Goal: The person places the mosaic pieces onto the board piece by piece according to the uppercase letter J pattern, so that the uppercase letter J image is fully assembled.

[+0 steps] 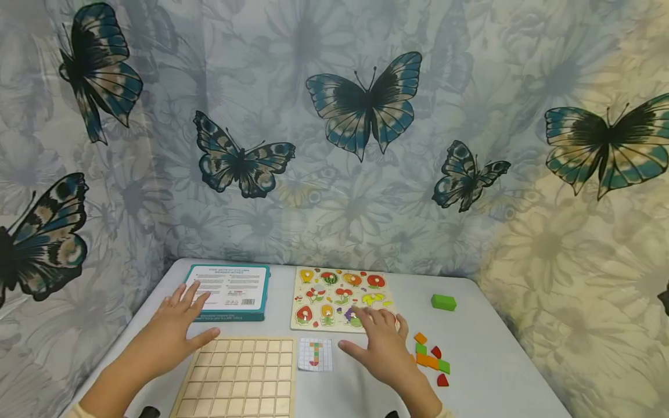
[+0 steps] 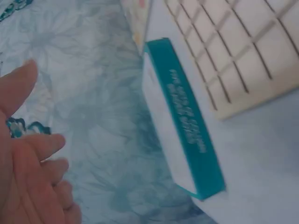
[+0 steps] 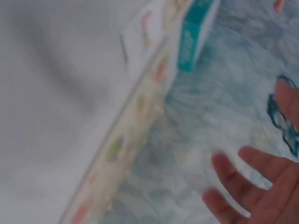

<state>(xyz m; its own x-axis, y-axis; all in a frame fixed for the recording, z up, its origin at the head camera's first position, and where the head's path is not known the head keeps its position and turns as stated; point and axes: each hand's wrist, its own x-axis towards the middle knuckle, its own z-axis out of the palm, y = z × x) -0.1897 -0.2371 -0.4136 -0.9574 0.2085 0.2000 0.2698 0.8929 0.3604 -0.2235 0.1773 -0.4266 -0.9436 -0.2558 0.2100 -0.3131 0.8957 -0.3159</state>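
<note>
My left hand (image 1: 175,328) is raised with spread fingers between the teal-edged box (image 1: 230,287) and the wooden grid board (image 1: 243,371), holding nothing. Its fingers overlap the box in the head view; the left wrist view shows the palm with a gap to the box (image 2: 182,121). My right hand (image 1: 381,345), fingers apart and also holding nothing, hovers by the lower right corner of the fruit peg puzzle (image 1: 313,296), hiding part of it. Between the grid board and this hand lies a small pattern card (image 1: 316,355) with a coloured J-like figure on a grid.
Right of my right hand lies a loose cluster of orange, green and red pieces (image 1: 428,360). A green block (image 1: 443,302) sits farther back on the white table (image 1: 486,348). Butterfly-print cloth (image 1: 355,220) hangs behind the table and at both sides.
</note>
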